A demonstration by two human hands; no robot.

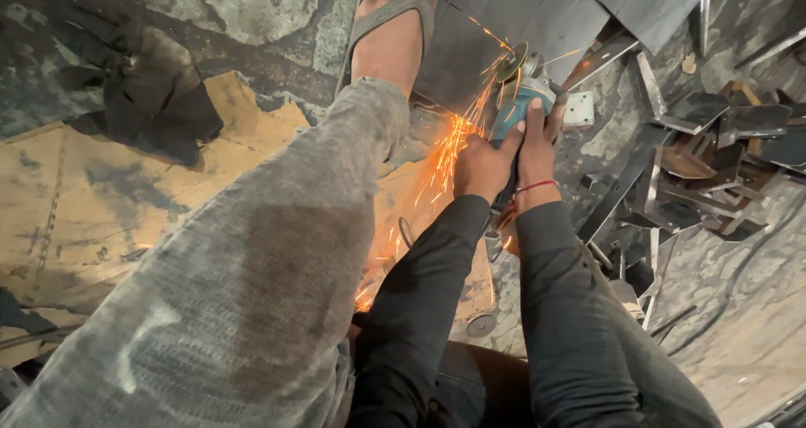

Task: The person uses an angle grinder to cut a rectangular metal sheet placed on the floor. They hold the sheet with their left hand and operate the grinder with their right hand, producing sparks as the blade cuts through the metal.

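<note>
While both hands, left hand (481, 166) and right hand (536, 147), grip the grinder (519, 100), scrap (705, 155) crowds right.

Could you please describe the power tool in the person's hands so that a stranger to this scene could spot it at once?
Follow the two dark sleeves up from the bottom edge to the left hand and right hand. Both clasp the angle grinder, its disc on the dark metal sheet beside the sandalled foot. Its blue-green body and orange sparks set it apart from the grey offcuts.
</note>
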